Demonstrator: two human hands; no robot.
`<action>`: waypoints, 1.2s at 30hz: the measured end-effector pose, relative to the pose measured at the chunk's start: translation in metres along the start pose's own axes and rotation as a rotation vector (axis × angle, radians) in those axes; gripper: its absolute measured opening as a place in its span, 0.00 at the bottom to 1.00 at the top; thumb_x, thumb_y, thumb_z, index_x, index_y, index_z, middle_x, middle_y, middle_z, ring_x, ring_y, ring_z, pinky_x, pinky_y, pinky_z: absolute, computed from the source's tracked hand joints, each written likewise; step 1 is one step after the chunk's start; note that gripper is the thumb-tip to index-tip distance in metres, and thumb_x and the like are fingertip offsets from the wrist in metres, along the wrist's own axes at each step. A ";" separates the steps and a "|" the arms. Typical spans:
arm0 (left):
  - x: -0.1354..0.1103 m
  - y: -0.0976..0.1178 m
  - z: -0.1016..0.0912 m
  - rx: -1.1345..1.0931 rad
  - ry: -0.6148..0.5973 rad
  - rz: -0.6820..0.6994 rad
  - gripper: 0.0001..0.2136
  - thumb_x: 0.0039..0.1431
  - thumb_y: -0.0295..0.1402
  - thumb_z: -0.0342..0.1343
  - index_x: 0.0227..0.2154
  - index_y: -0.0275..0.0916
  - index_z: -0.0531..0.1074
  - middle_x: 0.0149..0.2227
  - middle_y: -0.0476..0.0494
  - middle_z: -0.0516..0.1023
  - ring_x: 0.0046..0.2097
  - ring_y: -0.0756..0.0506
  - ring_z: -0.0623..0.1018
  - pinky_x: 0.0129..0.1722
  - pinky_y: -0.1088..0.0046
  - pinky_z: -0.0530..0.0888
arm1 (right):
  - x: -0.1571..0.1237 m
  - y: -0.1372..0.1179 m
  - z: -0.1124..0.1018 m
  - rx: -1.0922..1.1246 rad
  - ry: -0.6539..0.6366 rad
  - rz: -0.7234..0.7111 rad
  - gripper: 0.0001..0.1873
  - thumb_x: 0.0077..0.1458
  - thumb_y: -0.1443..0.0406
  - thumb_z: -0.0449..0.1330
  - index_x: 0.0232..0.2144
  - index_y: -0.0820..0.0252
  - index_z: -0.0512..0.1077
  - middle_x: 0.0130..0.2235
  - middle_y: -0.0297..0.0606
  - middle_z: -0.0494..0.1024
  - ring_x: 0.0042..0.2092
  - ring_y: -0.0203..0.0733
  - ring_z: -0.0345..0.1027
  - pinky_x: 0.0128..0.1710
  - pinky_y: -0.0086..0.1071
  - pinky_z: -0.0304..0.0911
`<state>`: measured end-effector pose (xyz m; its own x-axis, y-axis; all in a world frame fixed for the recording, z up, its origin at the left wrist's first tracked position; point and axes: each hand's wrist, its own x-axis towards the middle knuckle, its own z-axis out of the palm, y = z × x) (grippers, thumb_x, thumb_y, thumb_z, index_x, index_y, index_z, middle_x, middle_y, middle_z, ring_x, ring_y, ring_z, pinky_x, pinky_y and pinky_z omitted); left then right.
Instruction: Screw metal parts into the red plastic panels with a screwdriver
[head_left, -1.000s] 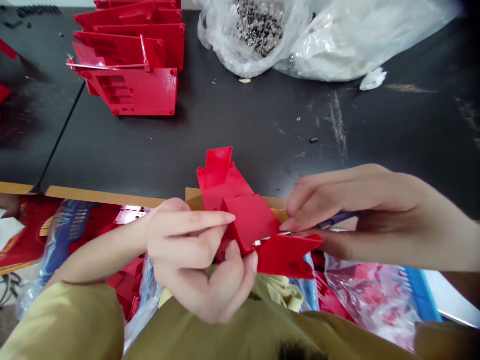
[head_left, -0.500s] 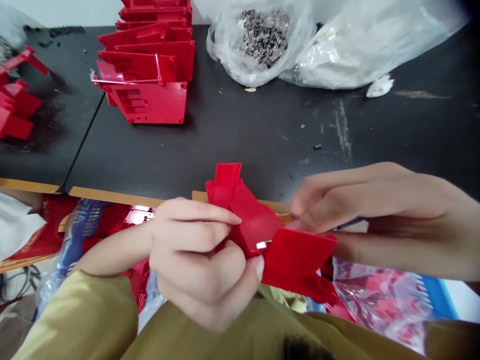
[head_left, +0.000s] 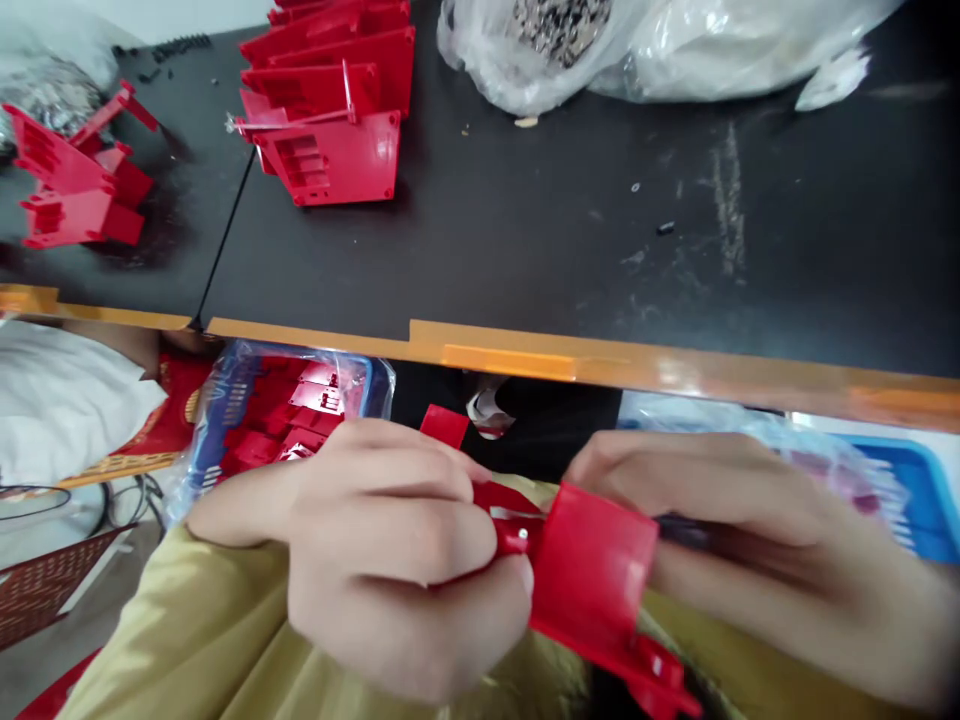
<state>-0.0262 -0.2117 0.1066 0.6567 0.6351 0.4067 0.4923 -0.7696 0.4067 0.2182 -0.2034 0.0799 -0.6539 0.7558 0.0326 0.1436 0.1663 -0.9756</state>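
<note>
Left hand and right hand on one red plastic panel

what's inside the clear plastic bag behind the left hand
Red plastic parts show through the clear plastic bag; the left hand covers its lower end, so what lies there cannot be seen.

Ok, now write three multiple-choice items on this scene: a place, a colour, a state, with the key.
1. Where is the stack of red plastic panels?
A. On the black table
B. In a blue tray
C. On the floor

2. What colour is the strip along the table's near edge?
A. Green
B. White
C. Orange

3. What state is the red plastic part in?
A. Lying on the table
B. Held up between the left hand and right hand
C. Sealed in a bag

1: A, they stand on the tabletop.
2: C, the strip shows orange.
3: B, both hands hold it up.
</note>
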 end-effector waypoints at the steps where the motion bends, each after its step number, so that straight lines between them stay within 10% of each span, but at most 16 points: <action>1: -0.004 -0.003 0.003 -0.055 0.036 0.021 0.11 0.59 0.23 0.54 0.24 0.44 0.72 0.23 0.58 0.75 0.28 0.53 0.79 0.37 0.72 0.85 | -0.003 0.005 0.008 0.027 0.042 0.011 0.04 0.60 0.64 0.59 0.36 0.46 0.73 0.34 0.32 0.80 0.33 0.39 0.74 0.28 0.29 0.68; 5: -0.017 -0.013 0.014 -0.161 0.029 0.101 0.08 0.58 0.20 0.56 0.30 0.40 0.75 0.26 0.55 0.78 0.30 0.52 0.80 0.35 0.76 0.84 | -0.015 0.025 0.038 0.282 0.247 0.166 0.02 0.59 0.61 0.62 0.35 0.44 0.74 0.31 0.30 0.77 0.31 0.37 0.72 0.29 0.26 0.68; 13: -0.036 -0.021 0.034 -0.200 -0.058 0.089 0.07 0.60 0.21 0.56 0.30 0.39 0.73 0.27 0.53 0.77 0.31 0.53 0.79 0.33 0.77 0.80 | -0.039 0.060 0.075 0.901 0.223 0.440 0.06 0.61 0.59 0.61 0.37 0.53 0.74 0.27 0.31 0.69 0.23 0.29 0.58 0.20 0.21 0.55; 24: -0.007 -0.053 0.062 -0.480 -0.327 -0.157 0.10 0.50 0.17 0.57 0.31 0.37 0.67 0.29 0.56 0.71 0.29 0.57 0.70 0.28 0.84 0.66 | -0.035 0.073 0.098 0.839 0.543 0.309 0.19 0.52 0.55 0.69 0.44 0.51 0.70 0.31 0.30 0.68 0.23 0.27 0.50 0.20 0.23 0.49; 33: -0.036 -0.060 0.103 -0.456 0.013 0.232 0.06 0.57 0.29 0.61 0.37 0.34 0.73 0.32 0.42 0.77 0.36 0.47 0.80 0.35 0.73 0.81 | -0.037 0.072 0.100 0.861 0.564 0.195 0.18 0.49 0.60 0.70 0.35 0.53 0.65 0.25 0.25 0.61 0.24 0.28 0.53 0.21 0.22 0.52; 36: -0.047 -0.054 0.104 -0.423 0.033 0.099 0.07 0.57 0.34 0.62 0.36 0.39 0.73 0.32 0.48 0.78 0.37 0.47 0.82 0.35 0.75 0.83 | -0.038 0.073 0.101 0.925 0.543 0.137 0.18 0.49 0.64 0.69 0.35 0.52 0.63 0.26 0.24 0.59 0.24 0.27 0.53 0.21 0.23 0.52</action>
<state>-0.0243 -0.2065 -0.0195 0.6671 0.5666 0.4837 0.1461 -0.7362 0.6608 0.1783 -0.2841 -0.0143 -0.2256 0.9491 -0.2198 -0.5750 -0.3119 -0.7564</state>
